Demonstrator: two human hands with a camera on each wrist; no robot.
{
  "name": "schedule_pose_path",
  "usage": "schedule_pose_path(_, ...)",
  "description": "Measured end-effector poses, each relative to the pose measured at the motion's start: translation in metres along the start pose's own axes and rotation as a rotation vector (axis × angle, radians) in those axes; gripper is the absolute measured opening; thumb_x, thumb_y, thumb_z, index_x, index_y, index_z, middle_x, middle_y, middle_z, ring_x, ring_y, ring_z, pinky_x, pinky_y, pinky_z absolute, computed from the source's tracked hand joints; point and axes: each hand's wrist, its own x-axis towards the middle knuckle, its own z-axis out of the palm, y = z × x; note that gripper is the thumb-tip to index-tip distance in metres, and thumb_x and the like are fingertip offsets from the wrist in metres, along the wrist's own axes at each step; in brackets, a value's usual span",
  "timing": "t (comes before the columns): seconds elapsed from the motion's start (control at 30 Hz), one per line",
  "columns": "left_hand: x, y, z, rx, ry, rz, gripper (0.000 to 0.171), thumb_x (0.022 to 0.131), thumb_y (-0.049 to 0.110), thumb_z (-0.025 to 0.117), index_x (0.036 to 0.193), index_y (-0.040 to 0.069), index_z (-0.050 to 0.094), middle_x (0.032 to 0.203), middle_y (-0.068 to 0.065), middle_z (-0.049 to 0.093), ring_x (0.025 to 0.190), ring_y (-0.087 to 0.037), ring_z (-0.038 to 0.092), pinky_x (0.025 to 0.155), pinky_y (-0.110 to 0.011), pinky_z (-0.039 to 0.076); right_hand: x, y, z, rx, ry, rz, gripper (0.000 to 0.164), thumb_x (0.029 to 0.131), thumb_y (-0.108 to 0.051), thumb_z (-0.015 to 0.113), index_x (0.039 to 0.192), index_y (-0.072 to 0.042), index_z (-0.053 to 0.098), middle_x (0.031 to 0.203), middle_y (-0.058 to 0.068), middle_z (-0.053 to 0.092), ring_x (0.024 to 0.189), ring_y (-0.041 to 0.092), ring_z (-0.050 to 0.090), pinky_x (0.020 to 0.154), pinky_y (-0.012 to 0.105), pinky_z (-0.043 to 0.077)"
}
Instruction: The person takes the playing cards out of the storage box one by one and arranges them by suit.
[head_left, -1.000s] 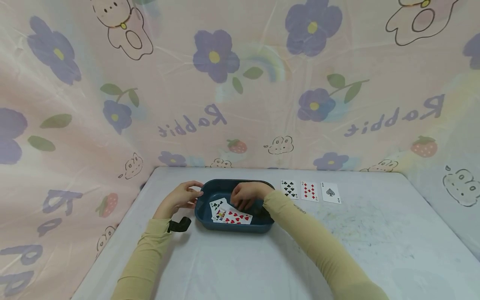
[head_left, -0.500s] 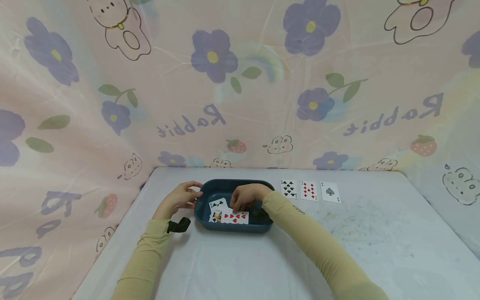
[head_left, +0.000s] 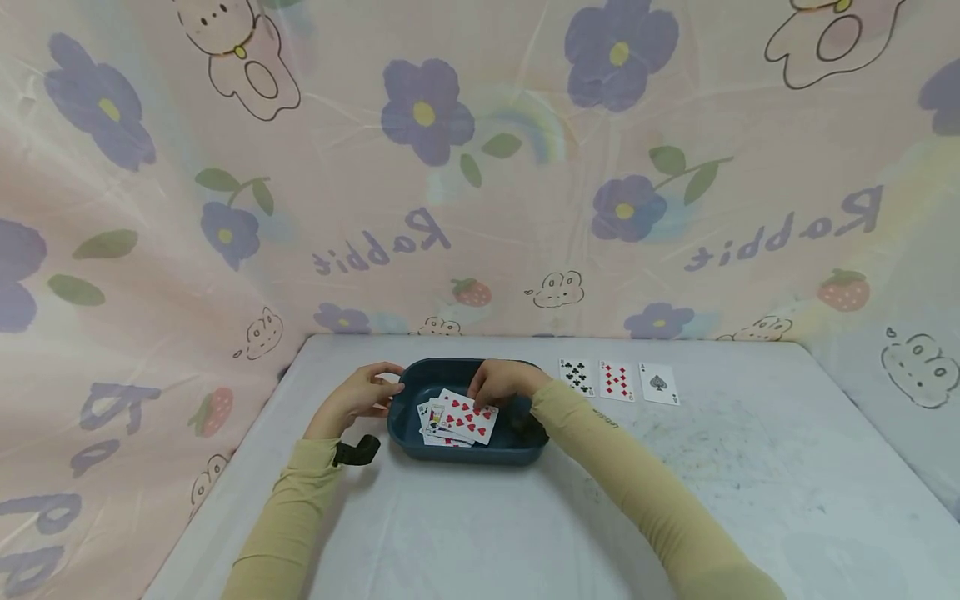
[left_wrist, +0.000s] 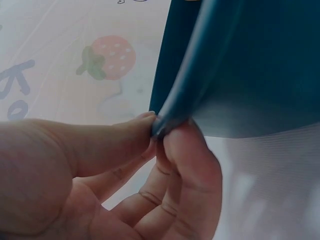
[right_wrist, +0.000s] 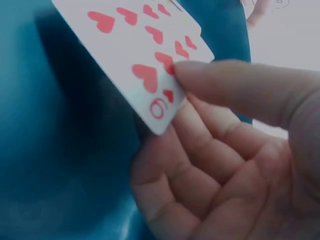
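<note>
Held a hearts card (head_left: 467, 419) face up inside the blue tray (head_left: 465, 457), over a loose pile of other cards (head_left: 434, 416), pinching its edge between thumb and curled fingers of the right hand (head_left: 501, 380). Gripped the tray's left end with the left hand (head_left: 362, 392), squeezing the rim between thumb and bent fingers. Saw, right of the tray on the white table (head_left: 450, 533), a clubs card (head_left: 577, 378), a diamonds card (head_left: 617, 381) and the ace of spades (head_left: 659, 384).

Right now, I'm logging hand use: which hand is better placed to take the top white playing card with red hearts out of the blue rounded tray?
Probably the right hand: it pinches that card, while the left hand grips the tray by its rim.
</note>
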Motion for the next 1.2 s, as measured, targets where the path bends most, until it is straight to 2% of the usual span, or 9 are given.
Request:
schedule_pose_path(0.27, 0.000, 0.002, -0.001, -0.002, -0.005, -0.008, 0.038, 0.096, 0.014, 0.060, 0.132, 0.009, 0.051, 0.106, -0.020, 0.059, 0.079, -0.025, 0.059, 0.062, -0.030, 0.052, -0.002, 0.001, -0.006, 0.061, 0.092, 0.066, 0.007, 0.084, -0.001, 0.069, 0.086, -0.004, 0.063, 0.087, 0.008, 0.060, 0.074, 0.020, 0.059, 0.067, 0.032, 0.053)
schedule_pose_path(0.4, 0.001, 0.002, -0.001, -0.001, -0.005, -0.011, 0.038, 0.096, 0.014, 0.060, 0.132, 0.009, 0.051, 0.106, -0.020, 0.058, 0.079, -0.025, 0.059, 0.062, -0.029, 0.052, -0.006, 0.000, -0.007, 0.075, 0.137, 0.081, 0.006, 0.085, 0.000, 0.068, 0.089, -0.002, 0.064, 0.088, 0.009, 0.062, 0.077, 0.022, 0.062, 0.068, 0.034, 0.054)
schedule_pose_path(0.6, 0.002, 0.002, -0.001, 0.006, -0.001, -0.007, 0.038, 0.096, 0.015, 0.060, 0.132, 0.009, 0.050, 0.106, -0.020, 0.058, 0.078, -0.024, 0.058, 0.062, -0.029, 0.052, -0.013, 0.004, -0.011, 0.089, 0.160, 0.033, 0.007, 0.087, -0.001, 0.066, 0.093, 0.000, 0.063, 0.086, 0.008, 0.061, 0.076, 0.021, 0.060, 0.067, 0.036, 0.054)
schedule_pose_path(0.87, 0.000, -0.001, 0.000, 0.011, 0.002, -0.001, 0.037, 0.096, 0.016, 0.059, 0.132, 0.008, 0.051, 0.102, -0.019, 0.058, 0.076, -0.023, 0.058, 0.061, -0.030, 0.052, -0.023, 0.012, -0.018, 0.169, 0.152, -0.052, 0.007, 0.086, 0.000, 0.064, 0.093, -0.001, 0.062, 0.084, 0.007, 0.061, 0.070, 0.017, 0.058, 0.063, 0.032, 0.053)
schedule_pose_path(1.0, -0.001, -0.001, 0.000, 0.010, 0.000, 0.000, 0.037, 0.096, 0.015, 0.059, 0.132, 0.008, 0.050, 0.102, -0.019, 0.058, 0.075, -0.022, 0.057, 0.061, -0.029, 0.051, -0.032, 0.016, -0.025, 0.250, 0.153, -0.088, 0.012, 0.087, -0.002, 0.064, 0.099, 0.000, 0.062, 0.087, 0.008, 0.064, 0.072, 0.017, 0.061, 0.063, 0.032, 0.053)
schedule_pose_path(1.2, 0.000, -0.002, 0.000, 0.012, -0.001, 0.006, 0.037, 0.096, 0.016, 0.059, 0.132, 0.009, 0.051, 0.103, -0.019, 0.059, 0.076, -0.022, 0.058, 0.062, -0.030, 0.052, -0.047, 0.035, -0.041, 0.366, 0.182, -0.120, 0.021, 0.090, -0.008, 0.062, 0.110, -0.002, 0.059, 0.094, 0.008, 0.065, 0.079, 0.017, 0.060, 0.068, 0.033, 0.052)
